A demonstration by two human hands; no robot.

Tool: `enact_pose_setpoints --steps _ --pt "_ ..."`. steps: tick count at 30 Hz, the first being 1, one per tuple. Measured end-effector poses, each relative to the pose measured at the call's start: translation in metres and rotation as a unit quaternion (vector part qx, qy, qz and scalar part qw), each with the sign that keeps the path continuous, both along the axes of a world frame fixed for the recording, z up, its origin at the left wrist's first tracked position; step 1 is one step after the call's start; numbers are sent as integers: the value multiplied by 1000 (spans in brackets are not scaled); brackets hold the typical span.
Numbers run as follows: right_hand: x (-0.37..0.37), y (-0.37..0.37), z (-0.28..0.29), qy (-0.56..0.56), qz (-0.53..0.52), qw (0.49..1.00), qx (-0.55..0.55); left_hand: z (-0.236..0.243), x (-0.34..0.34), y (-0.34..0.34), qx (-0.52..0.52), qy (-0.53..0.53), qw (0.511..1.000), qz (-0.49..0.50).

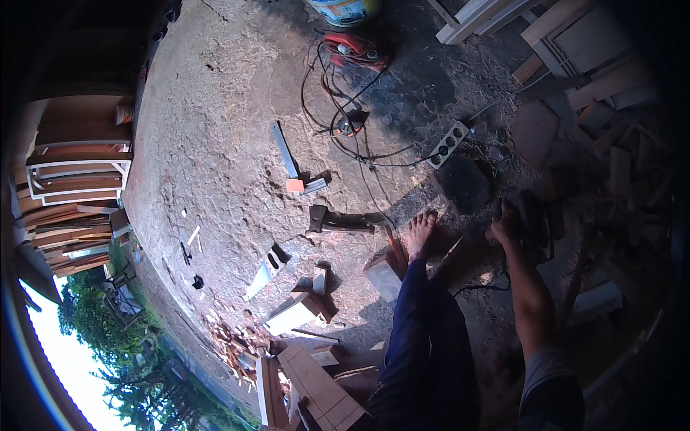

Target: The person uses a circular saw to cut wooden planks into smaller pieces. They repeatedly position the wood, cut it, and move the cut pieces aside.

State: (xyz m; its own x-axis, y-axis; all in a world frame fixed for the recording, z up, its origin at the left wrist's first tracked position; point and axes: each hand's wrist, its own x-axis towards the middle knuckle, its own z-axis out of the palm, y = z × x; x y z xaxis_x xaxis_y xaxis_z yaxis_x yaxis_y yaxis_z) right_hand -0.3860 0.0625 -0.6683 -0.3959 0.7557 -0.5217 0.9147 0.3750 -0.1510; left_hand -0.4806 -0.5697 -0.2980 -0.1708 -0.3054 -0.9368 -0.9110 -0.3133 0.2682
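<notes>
Head view: foot (421, 233) between axe (345, 220), right hand (505, 224).

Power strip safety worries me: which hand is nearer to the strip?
Right. The right hand is below and to the right of the power strip; the left hand is much farther off, below and to the left, by the board.

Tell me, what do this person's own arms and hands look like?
The right hand and right forearm are bare, with no glove or wristband visible; the short sleeve looks grey near its edge, dark above. The left hand is too shadowed to describe.
</notes>
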Motion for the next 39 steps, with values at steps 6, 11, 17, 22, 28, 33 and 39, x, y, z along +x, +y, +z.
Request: enact_pose_setpoints --steps 6,11,17,22,28,33,39 --pt "-43 -13 -27 -19 -14 1000 -5 -12 26 -5 -17 -15 999 48" --pt "-71 -28 -57 -82 -23 996 -8 -23 39 -2 -21 -29 997 72" --pt "-94 -26 -130 -160 -1 986 -48 -32 46 -1 -27 -41 994 97" --pt "-115 -1 -159 -169 24 980 -102 -39 55 -3 -27 -47 992 118" --pt "-168 -24 -150 -236 86 942 -220 -18 68 4 -50 -37 988 142" --pt "-120 29 -173 -107 150 982 -45 -57 75 -1 33 -27 990 132" --pt "-131 -140 9 145 302 942 9 11 105 2 58 57 984 156"
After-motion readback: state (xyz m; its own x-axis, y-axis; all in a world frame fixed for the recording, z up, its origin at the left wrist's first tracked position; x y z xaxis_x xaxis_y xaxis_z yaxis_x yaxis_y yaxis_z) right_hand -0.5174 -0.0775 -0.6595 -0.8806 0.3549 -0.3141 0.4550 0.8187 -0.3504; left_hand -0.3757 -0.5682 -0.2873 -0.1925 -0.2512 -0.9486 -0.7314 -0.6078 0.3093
